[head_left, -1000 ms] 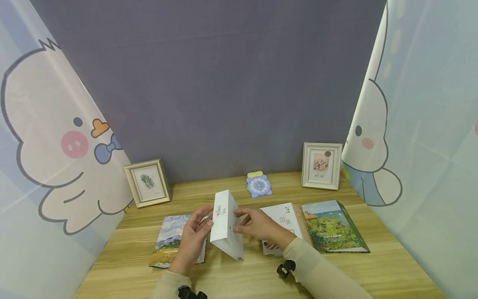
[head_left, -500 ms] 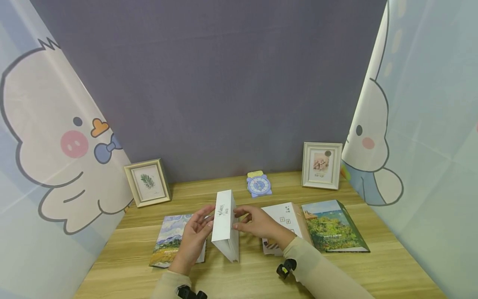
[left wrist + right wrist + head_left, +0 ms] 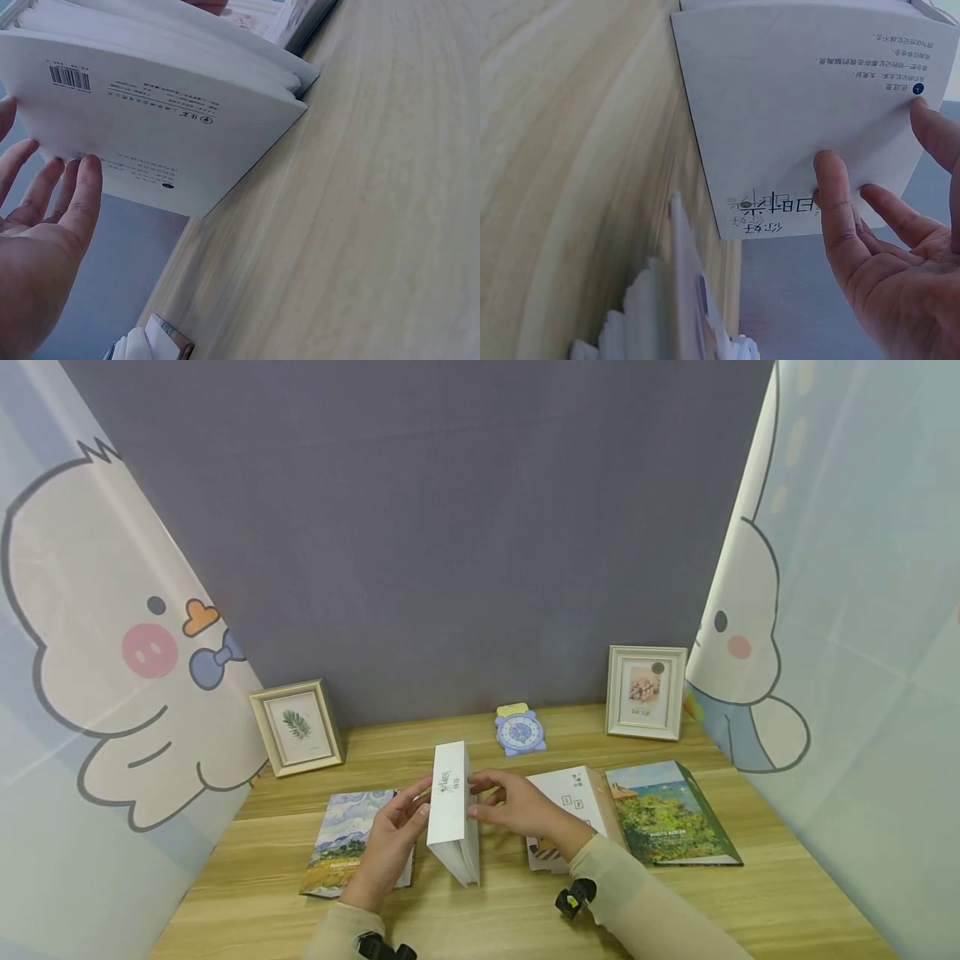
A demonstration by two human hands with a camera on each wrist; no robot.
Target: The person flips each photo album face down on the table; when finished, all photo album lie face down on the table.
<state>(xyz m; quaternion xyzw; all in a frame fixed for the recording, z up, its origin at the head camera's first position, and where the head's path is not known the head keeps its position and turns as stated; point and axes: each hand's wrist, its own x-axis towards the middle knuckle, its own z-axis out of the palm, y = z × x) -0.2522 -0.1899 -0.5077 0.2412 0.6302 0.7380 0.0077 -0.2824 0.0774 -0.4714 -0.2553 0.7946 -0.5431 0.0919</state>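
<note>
A white photo album [image 3: 453, 802] stands upright between my hands, spine up and covers dropping towards the wooden table. Its lower edges appear to rest on the wood. Fingertips of my left hand [image 3: 392, 835] touch the left cover, which carries a barcode [image 3: 70, 78] in the left wrist view. From the other side, the fingers and thumb of my right hand [image 3: 517, 810] press the cover with dark printed lettering [image 3: 780, 206]. Neither hand wraps round the album. White pages show between the covers in the left wrist view.
A landscape photo album [image 3: 341, 835] lies left, partly behind my left hand. Right lie a white box-like album [image 3: 566, 797] and a green landscape album [image 3: 660, 827]. Two picture frames [image 3: 296, 727] and a blue clock-shaped item [image 3: 520, 732] stand or lie behind on the table [image 3: 480, 927].
The white album has turned more upright, and its right cover has swung inward, closer to the left one. Both hands have stayed nearly in place.
</note>
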